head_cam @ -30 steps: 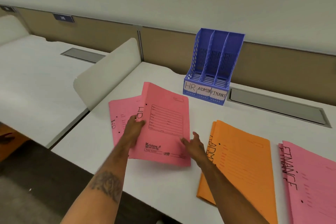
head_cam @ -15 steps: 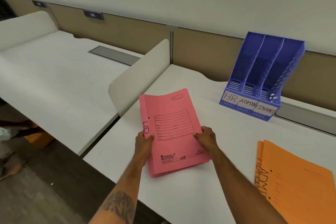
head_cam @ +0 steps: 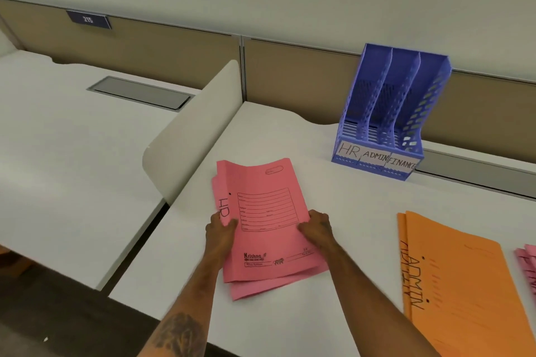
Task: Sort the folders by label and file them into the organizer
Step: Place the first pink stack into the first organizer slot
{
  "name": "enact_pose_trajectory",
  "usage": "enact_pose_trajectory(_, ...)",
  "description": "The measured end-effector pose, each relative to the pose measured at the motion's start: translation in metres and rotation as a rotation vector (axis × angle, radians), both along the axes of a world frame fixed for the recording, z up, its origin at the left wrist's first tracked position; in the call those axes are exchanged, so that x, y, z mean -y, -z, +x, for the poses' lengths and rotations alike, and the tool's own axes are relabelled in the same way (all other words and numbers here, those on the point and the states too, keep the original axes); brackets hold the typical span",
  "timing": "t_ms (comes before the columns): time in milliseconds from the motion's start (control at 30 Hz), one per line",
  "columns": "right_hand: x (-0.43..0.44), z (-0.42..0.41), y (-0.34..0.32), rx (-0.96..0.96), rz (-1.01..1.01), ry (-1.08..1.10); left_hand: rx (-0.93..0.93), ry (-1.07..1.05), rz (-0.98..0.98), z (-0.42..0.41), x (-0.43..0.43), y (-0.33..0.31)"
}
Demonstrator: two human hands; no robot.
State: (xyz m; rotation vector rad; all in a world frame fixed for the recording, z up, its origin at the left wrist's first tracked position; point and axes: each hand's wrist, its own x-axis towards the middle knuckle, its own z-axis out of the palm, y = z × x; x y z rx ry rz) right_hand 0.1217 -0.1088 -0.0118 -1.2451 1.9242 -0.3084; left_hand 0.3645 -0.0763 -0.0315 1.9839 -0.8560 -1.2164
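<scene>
Both hands, left hand (head_cam: 222, 230) & right hand (head_cam: 316, 226), grip HR folders (head_cam: 269, 229) btwn them.

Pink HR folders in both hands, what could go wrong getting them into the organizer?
The pink HR folders are not squared; a lower one sticks out, so it might slip from the left hand and right hand or snag an organizer divider. The HR slot adjoins the ADMIN slot: misfiling is possible.

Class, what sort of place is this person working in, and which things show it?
Probably an open-plan office: white desks split by a low divider, a numbered plate on the back partition, and a blue organizer labelled HR, ADMIN, FINANCE.
</scene>
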Motion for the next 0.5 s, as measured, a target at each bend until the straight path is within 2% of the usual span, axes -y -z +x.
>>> enact_pose_trajectory(267,-0.044,-0.054,0.0,0.451,-0.035,0.414,-0.15,0.118,-0.051,-0.022,0.022,-0.017)
enact_pose_trajectory(367,-0.066,-0.076,-0.004,0.489,-0.106,0.546,-0.182,0.217,-0.062,-0.05,0.026,-0.025)
enact_pose_trajectory(500,-0.095,-0.105,-0.002,0.442,-0.148,0.668,-0.208,0.354,-0.053,-0.088,0.028,-0.02)
